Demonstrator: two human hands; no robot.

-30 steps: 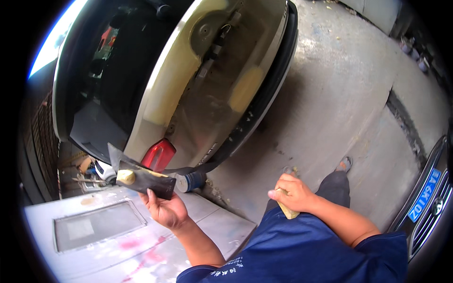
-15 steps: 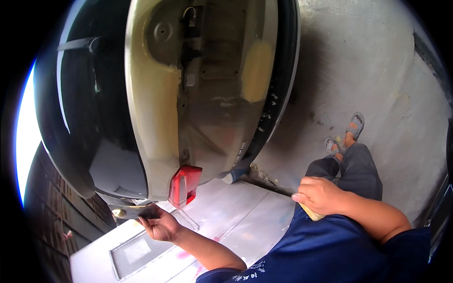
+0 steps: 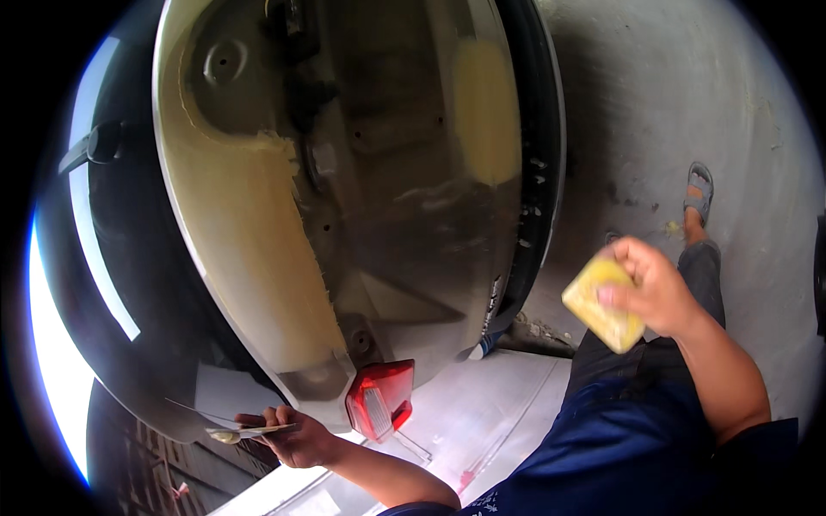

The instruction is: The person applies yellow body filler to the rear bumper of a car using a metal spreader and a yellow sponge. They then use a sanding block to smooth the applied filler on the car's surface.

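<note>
My right hand (image 3: 656, 288) is wrapped round a squarish yellow putty spreader (image 3: 615, 331), its flat face smeared with paler material. It is in front of my thighs, apart from the car. At the lower left my left hand (image 3: 297, 439) grips a thin flat plate (image 3: 267, 429), seen nearly edge-on. On the plate's far end sits a pale yellow dab of putty (image 3: 225, 436). The car's rear panel (image 3: 387, 232) stands before me, with a long beige filler patch (image 3: 245, 241) along its left side and a rounder filler patch (image 3: 488, 112) nearer the bumper.
A red tail light (image 3: 381, 400) sits at the panel's lower corner, close to my left forearm. The dark rear window (image 3: 112, 232) and its wiper (image 3: 90, 148) lie left. A black bumper edge (image 3: 538, 172) borders the concrete floor (image 3: 671, 103). A white panel (image 3: 516, 387) lies below the car.
My right hand has risen and turned, so the spreader's flat face shows. My left hand and plate are slightly lower. The view has shifted, and the car panel looks larger.
</note>
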